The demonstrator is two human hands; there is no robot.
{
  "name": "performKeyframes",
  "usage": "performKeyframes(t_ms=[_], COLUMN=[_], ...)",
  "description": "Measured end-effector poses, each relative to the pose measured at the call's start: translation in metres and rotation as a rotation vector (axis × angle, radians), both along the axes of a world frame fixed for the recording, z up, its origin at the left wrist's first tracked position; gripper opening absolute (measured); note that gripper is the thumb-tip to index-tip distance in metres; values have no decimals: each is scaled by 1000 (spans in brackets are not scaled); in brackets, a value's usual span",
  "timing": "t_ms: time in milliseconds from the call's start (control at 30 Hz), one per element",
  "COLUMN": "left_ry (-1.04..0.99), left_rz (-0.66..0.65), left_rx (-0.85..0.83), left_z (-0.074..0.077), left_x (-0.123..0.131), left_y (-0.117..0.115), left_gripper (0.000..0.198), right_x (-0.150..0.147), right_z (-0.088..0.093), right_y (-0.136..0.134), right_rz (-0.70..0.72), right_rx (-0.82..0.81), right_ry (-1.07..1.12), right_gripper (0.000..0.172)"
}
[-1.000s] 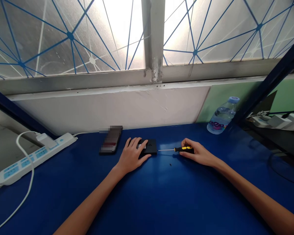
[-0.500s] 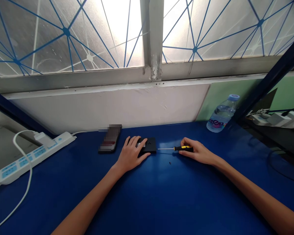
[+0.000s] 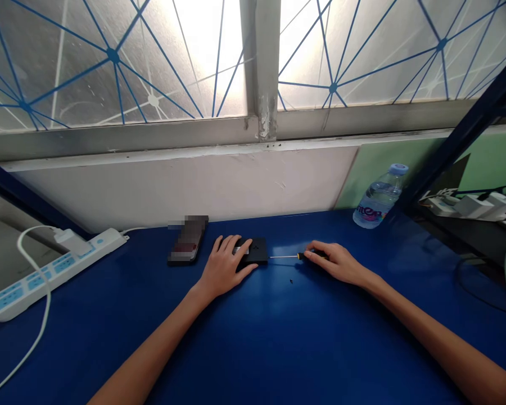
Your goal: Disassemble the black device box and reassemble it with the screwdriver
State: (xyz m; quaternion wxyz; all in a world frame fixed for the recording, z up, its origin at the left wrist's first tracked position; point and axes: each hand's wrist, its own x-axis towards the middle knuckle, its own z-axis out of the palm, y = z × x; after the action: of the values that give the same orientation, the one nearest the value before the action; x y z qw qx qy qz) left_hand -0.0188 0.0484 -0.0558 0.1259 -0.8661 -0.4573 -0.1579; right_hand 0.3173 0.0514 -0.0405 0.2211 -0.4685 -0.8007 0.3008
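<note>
My left hand (image 3: 225, 264) lies over the left part of a flat black box (image 3: 258, 251), fingers spread on its top and the thumb along its near edge. To the right, my right hand (image 3: 335, 261) grips the black and yellow handle of a screwdriver (image 3: 284, 257). Its thin metal shaft points left, with the tip at the right side of the box; whether it touches cannot be made out. A tiny dark piece (image 3: 291, 281) lies on the blue table (image 3: 303, 349) below the shaft.
A dark phone (image 3: 189, 241) lies left of the box. At the far left is a white power strip (image 3: 59, 270) with a plugged-in charger and cable. A water bottle (image 3: 377, 199) stands at the back right, near a blue frame bar (image 3: 455, 138).
My right hand has shifted its fingers forward along the screwdriver, now covering most of the handle. My left hand and the box stay together as before; the view has shifted slightly.
</note>
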Motion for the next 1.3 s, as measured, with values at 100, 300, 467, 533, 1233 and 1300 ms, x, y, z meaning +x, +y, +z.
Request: performKeyframes(t_ms=[100, 300, 467, 533, 1233, 1300], left_ry=[-2, 1, -1, -4, 1, 5], left_rz=[-1, 1, -3, -6, -6, -4], left_rx=[4, 4, 4, 2, 7, 9], left_z=[-1, -1, 0, 0, 3, 3], left_x=[0, -1, 0, 0, 1, 1], left_y=[0, 0, 0, 0, -1, -1], left_gripper=[58, 58, 59, 59, 57, 58], right_x=[3, 3, -3, -3, -1, 1], right_z=[-4, -6, -5, -5, -7, -7], right_y=[0, 3, 1, 1, -1, 0], right_rz=[-36, -11, -40, -63, -60, -36], right_rx=[-10, 12, 113, 106, 44, 7], right_ry=[4, 71, 26, 1, 92, 125], right_gripper=[32, 34, 40, 36, 32, 29])
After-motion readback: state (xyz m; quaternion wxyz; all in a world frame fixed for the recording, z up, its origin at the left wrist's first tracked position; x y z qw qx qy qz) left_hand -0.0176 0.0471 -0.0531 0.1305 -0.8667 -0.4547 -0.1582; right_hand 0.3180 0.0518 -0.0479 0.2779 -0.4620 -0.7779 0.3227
